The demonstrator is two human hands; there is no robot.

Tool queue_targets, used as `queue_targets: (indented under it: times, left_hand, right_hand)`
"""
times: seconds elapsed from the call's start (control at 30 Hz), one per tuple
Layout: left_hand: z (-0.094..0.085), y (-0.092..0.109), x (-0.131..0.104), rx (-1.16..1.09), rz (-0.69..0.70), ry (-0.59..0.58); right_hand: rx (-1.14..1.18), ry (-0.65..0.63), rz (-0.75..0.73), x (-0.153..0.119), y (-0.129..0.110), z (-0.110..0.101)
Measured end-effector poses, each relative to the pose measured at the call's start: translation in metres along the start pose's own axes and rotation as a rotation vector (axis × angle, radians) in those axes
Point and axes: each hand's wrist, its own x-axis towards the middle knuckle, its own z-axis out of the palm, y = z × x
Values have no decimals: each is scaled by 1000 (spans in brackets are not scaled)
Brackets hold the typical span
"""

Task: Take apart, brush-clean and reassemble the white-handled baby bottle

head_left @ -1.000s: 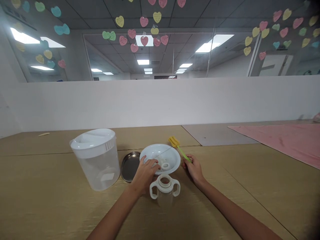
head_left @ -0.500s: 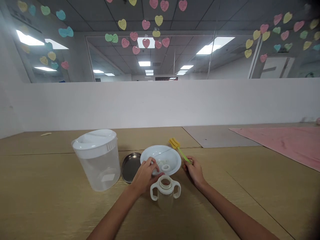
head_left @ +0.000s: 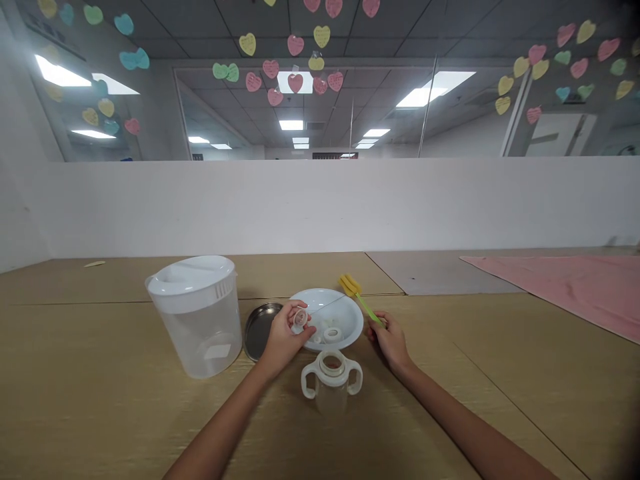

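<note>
My left hand (head_left: 286,333) is closed in a pinch on a small round translucent bottle part (head_left: 300,317), over the left rim of a white bowl (head_left: 353,310). Whether that part is a nipple or a cap I cannot tell. In the bowl lie a white ring-shaped piece (head_left: 332,335) and smaller pale bits. My right hand (head_left: 390,339) grips the green handle of a bottle brush (head_left: 351,285), whose yellow sponge head points up and away at the bowl's right edge. In front of the bowl a clear baby bottle (head_left: 332,393) with two white handles stands upright, its mouth uncovered.
A large clear tub (head_left: 200,327) with a white lid stands on the left. Between it and the bowl lies a round dark metal dish (head_left: 260,330). A pink cloth (head_left: 565,277) is spread at the right, and a white wall (head_left: 320,207) rises behind the table.
My left hand has risen out of the bowl and turned, bringing the small round part into view between its fingers. My right hand and the brush have hardly moved.
</note>
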Motion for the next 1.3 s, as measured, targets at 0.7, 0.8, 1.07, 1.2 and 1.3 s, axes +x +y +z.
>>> queue_targets:
  times: [0.7,0.8,1.07,1.2,1.3]
  left_hand:
    - [2,10,0,-313,-156,149]
    - [4,8,0,-334,-158,139]
    - [4,7,1,-209,-132,99]
    - [3,7,0,-157,-133,91]
    - [2,5,-1,-144,-132,73]
  right_hand:
    - [-102,109,-43,2,5,-3]
    - [-106,113,-49,3,5,-3]
    - [-96,154,-67,0,1,-2]
    - [-84,165,-92,-3,-2,-2]
    - [-77,171,-121,-6,-7,-2]
